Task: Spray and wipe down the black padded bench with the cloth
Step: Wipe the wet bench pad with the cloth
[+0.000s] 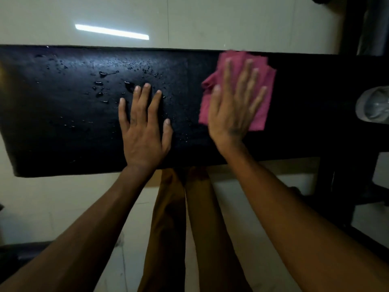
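Head view: right hand (233, 106) flat, fingers spread, pressing pink cloth (262, 102) on bench (63, 133); left hand (144, 127) flat, empty. Best: sweep left through droplets (105, 81), steady pressure.

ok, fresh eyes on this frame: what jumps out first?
The pink cloth stands out most, pressed flat under the right hand on the right part of the black padded bench. Next, the spray droplets glint on the bench's left and middle, just beyond the left hand, which lies flat and empty on the pad. A pale bottle-like object sits at the right edge.
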